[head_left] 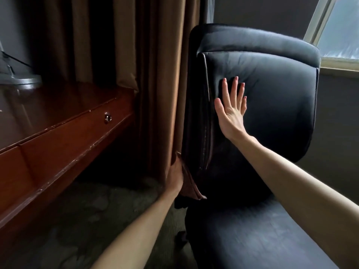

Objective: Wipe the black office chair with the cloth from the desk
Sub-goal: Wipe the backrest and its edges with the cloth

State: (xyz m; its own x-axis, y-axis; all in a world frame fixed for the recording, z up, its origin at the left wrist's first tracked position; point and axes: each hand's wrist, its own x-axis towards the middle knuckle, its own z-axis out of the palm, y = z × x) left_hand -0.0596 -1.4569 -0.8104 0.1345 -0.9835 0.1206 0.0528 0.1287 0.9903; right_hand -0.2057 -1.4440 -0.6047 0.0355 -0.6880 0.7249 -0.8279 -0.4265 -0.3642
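The black office chair fills the right half of the view, its padded backrest facing me and its seat below. My right hand lies flat and open on the front of the backrest, fingers spread upward. My left hand reaches behind the backrest's left edge, low down, and presses a brown cloth against the back of the chair. The fingers of that hand are hidden behind the chair and the cloth.
A reddish wooden desk with a drawer lock runs along the left. A lamp base stands on it. Brown curtains hang right behind the chair. A window is at the top right. Patterned carpet covers the floor.
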